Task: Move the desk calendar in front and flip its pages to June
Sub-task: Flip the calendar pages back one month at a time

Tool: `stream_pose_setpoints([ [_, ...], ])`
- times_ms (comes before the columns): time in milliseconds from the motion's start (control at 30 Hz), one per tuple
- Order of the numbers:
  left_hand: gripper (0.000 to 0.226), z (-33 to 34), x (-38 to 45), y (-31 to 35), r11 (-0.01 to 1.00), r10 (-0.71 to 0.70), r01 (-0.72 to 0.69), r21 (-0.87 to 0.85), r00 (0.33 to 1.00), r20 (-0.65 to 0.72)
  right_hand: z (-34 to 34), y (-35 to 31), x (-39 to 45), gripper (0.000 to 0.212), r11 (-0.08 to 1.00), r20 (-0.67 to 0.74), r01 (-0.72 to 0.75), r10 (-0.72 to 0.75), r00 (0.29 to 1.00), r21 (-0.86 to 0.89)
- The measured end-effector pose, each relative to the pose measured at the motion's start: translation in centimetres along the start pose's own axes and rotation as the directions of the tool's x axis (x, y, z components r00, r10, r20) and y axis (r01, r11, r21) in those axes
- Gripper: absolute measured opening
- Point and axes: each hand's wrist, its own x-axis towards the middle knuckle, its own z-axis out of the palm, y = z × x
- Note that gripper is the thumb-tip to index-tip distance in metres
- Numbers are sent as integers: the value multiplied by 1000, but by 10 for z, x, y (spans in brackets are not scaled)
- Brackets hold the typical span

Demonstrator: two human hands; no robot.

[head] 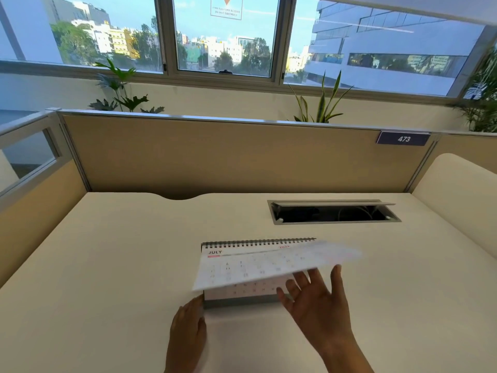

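A spiral-bound desk calendar stands on the cream desk in front of me, its visible page headed JULY. One loose page is mid-swing on the rings, blurred and nearly flat above the July sheet. My right hand is spread under the page's lower right edge, fingers straight and touching it. My left hand rests against the calendar's lower left corner at the grey base, fingers relaxed.
An open cable hatch with a raised lid sits at the back right of the desk. A tan partition with a "473" plate walls the far side. Plants and windows lie beyond.
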Motion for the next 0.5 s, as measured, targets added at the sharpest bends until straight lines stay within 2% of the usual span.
stream_pose_setpoints([
  [33, 43, -1, 0, 3, 1000, -11, 11, 8, 1000, 5, 8, -2, 2, 56, 998, -46, 35, -38, 998, -47],
  [133, 44, -1, 3, 5, 1000, -9, 9, 4, 1000, 10, 30, -5, 8, 63, 992, -11, 74, -75, 997, -104],
  [167, 45, -3, 1, 8, 1000, -20, 20, -2, 1000, 22, 33, -5, 10, 68, 990, -42, 76, -82, 996, -119],
  [367, 47, -2, 5, 7, 999, -27, 29, -17, 997, 72, 43, -4, 20, 73, 969, -29, 77, -86, 996, -235],
  [500, 49, 1, 3, 3, 997, -34, 39, -73, 997, 64, 42, -3, 25, 77, 966, -32, 68, -79, 996, -250],
])
